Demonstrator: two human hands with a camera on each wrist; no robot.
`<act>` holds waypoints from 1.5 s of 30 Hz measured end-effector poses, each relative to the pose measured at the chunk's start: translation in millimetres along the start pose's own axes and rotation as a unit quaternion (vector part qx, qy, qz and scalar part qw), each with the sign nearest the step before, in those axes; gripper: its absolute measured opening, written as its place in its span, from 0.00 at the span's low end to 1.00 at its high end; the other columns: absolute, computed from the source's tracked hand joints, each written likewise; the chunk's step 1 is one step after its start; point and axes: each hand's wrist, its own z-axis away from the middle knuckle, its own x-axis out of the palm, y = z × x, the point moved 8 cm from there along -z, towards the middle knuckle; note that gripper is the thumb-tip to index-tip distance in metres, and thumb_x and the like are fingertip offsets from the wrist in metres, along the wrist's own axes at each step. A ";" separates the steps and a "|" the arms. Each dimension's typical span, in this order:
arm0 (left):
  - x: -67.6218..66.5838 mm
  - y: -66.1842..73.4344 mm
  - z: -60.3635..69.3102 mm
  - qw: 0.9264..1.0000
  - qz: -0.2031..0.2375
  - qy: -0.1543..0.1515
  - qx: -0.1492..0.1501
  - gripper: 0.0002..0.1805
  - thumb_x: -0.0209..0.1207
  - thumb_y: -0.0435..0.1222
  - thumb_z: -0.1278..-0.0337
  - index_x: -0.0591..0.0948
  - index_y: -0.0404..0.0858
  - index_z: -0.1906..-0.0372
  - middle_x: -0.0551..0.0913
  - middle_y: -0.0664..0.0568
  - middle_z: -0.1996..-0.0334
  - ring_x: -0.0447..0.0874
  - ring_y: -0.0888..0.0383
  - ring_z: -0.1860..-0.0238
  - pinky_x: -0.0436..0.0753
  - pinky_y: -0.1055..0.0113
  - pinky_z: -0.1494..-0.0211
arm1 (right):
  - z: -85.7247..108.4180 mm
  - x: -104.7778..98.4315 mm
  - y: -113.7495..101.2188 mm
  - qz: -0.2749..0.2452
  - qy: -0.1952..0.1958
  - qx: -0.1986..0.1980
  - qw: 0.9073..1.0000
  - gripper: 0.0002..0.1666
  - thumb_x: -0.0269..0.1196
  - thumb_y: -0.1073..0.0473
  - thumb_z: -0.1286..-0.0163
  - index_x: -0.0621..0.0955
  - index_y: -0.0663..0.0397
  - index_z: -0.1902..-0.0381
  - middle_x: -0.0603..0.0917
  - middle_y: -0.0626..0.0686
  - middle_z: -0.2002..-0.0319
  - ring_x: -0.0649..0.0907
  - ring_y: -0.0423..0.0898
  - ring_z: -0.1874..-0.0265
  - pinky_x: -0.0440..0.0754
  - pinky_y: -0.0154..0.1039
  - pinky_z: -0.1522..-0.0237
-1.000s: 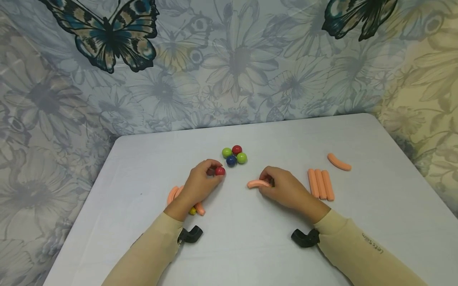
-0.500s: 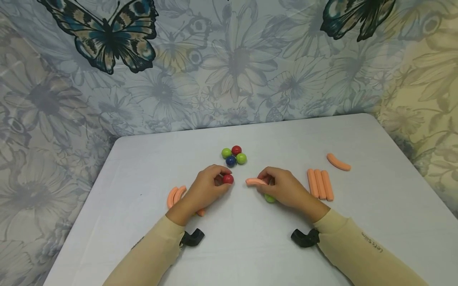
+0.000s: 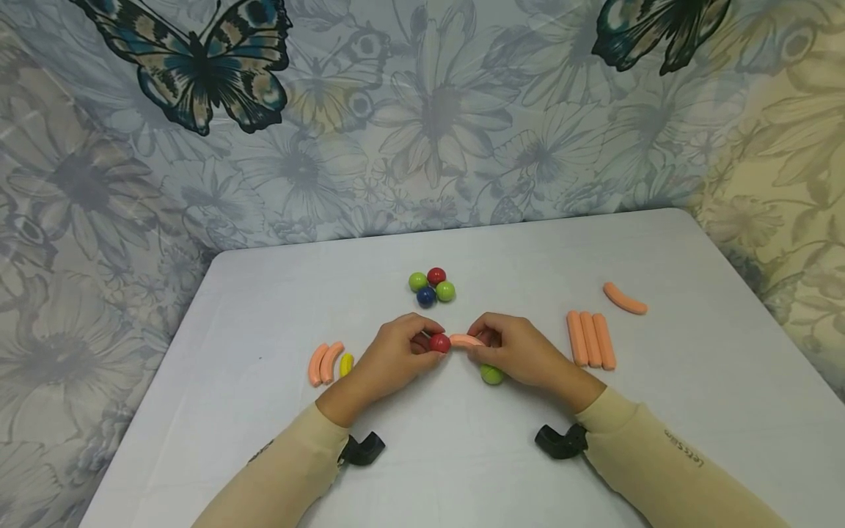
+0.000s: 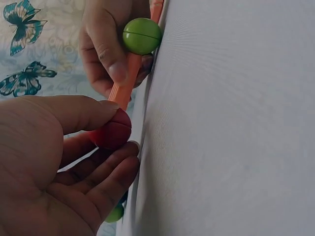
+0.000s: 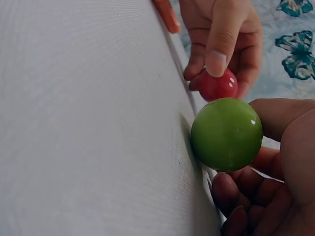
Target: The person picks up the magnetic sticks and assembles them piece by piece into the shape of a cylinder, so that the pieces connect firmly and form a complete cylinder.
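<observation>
In the head view my left hand pinches a red ball between thumb and fingers. My right hand holds a curved orange stick, its free end meeting the red ball. A green ball shows just below the right fingers; in the left wrist view this green ball, with a seam round it, sits at the stick's other end, apparently joined to it. The right wrist view has the green ball hiding most of the stick. Part of the stick is covered by the right fingers.
Behind the hands lies a cluster of balls: green, red, blue and another green. Three straight orange sticks and a curved one lie right. Left are curved orange sticks and a yellow piece.
My left hand has carried the red ball right and toward me until it meets the stick. My right hand has turned slightly, bringing the green ball beneath it into view.
</observation>
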 end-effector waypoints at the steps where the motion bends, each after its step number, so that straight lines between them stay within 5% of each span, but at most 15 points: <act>1: 0.1 1.0 0.1 1.000 0.000 0.001 0.001 0.18 0.74 0.28 0.35 0.87 0.33 0.42 0.85 0.54 0.52 0.87 0.60 0.55 0.87 0.64 0.50 | -0.1 -0.2 -0.2 0.001 0.000 -0.001 1.000 0.09 0.74 0.59 0.25 0.87 0.53 0.52 0.83 0.46 0.67 0.79 0.47 0.68 0.78 0.40 0.67; 13: -1.6 -2.9 0.0 1.000 -0.019 0.007 0.000 0.16 0.74 0.30 0.35 0.88 0.38 0.44 0.87 0.55 0.52 0.87 0.59 0.54 0.86 0.63 0.49 | -1.6 -3.6 1.3 0.041 0.018 -0.016 0.999 0.13 0.72 0.67 0.29 0.86 0.58 0.47 0.83 0.49 0.59 0.78 0.48 0.64 0.80 0.43 0.62; 23: -23.6 -15.3 0.2 0.998 0.027 0.036 -0.039 0.13 0.67 0.38 0.23 0.88 0.38 0.41 0.88 0.58 0.56 0.87 0.58 0.59 0.86 0.61 0.57 | -3.0 -12.0 10.0 0.073 0.051 0.034 0.995 0.28 0.70 0.68 0.34 0.81 0.61 0.35 0.81 0.56 0.48 0.76 0.50 0.63 0.77 0.46 0.63; 28: -37.6 -18.5 0.2 0.997 0.037 0.057 -0.045 0.13 0.66 0.39 0.22 0.88 0.37 0.42 0.88 0.56 0.59 0.85 0.54 0.60 0.82 0.62 0.59 | -2.4 -16.0 12.7 0.073 0.066 0.044 0.994 0.28 0.69 0.66 0.32 0.79 0.63 0.34 0.81 0.56 0.49 0.76 0.50 0.64 0.77 0.45 0.63; 33: -46.2 -24.0 0.6 0.988 0.133 0.055 -0.057 0.22 0.59 0.48 0.15 0.85 0.33 0.39 0.89 0.47 0.51 0.87 0.46 0.54 0.86 0.57 0.49 | -1.7 -19.7 14.1 0.055 0.077 0.039 0.995 0.22 0.69 0.65 0.29 0.81 0.63 0.39 0.81 0.53 0.56 0.76 0.48 0.67 0.75 0.43 0.66; 38: -48.7 -20.3 0.5 0.970 0.241 0.015 -0.026 0.36 0.41 0.55 0.09 0.75 0.27 0.26 0.84 0.40 0.37 0.83 0.39 0.41 0.87 0.47 0.44 | -2.2 -20.9 13.8 0.064 0.075 0.042 0.994 0.22 0.68 0.66 0.29 0.81 0.64 0.38 0.82 0.54 0.54 0.76 0.49 0.65 0.76 0.45 0.63; 45: -58.5 -17.3 4.8 0.961 0.277 -0.012 -0.013 0.39 0.31 0.57 0.09 0.67 0.30 0.19 0.78 0.36 0.29 0.79 0.35 0.35 0.86 0.47 0.43 | -2.8 -21.9 15.5 0.076 0.080 0.049 0.993 0.26 0.66 0.68 0.31 0.80 0.64 0.35 0.82 0.57 0.50 0.76 0.50 0.64 0.76 0.45 0.61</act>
